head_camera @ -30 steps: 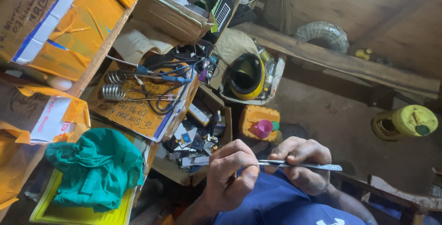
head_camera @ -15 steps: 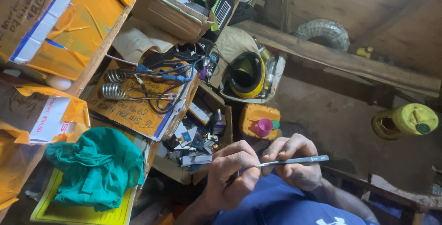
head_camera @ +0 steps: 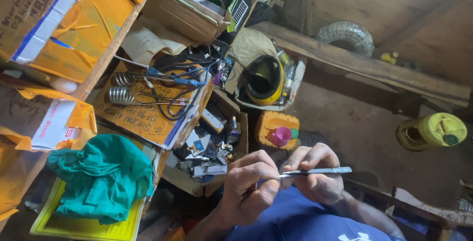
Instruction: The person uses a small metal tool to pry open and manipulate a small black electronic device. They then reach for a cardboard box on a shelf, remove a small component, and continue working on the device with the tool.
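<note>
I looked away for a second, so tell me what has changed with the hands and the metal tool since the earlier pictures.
Little changed. The two hands stayed together on the thin metal tool; the left hand still pinches its tip and the right hand still backs it. The hands shifted slightly rightward in view, and the tool tilted a touch. The green cloth, orange container and yellow jug stayed put.

The left hand [head_camera: 246, 187] and right hand [head_camera: 315, 174] are pinching slim metal tweezers [head_camera: 315, 172] between them above a blue-clad lap, near an orange box [head_camera: 276, 125] carrying a pink cup [head_camera: 282, 136].
</note>
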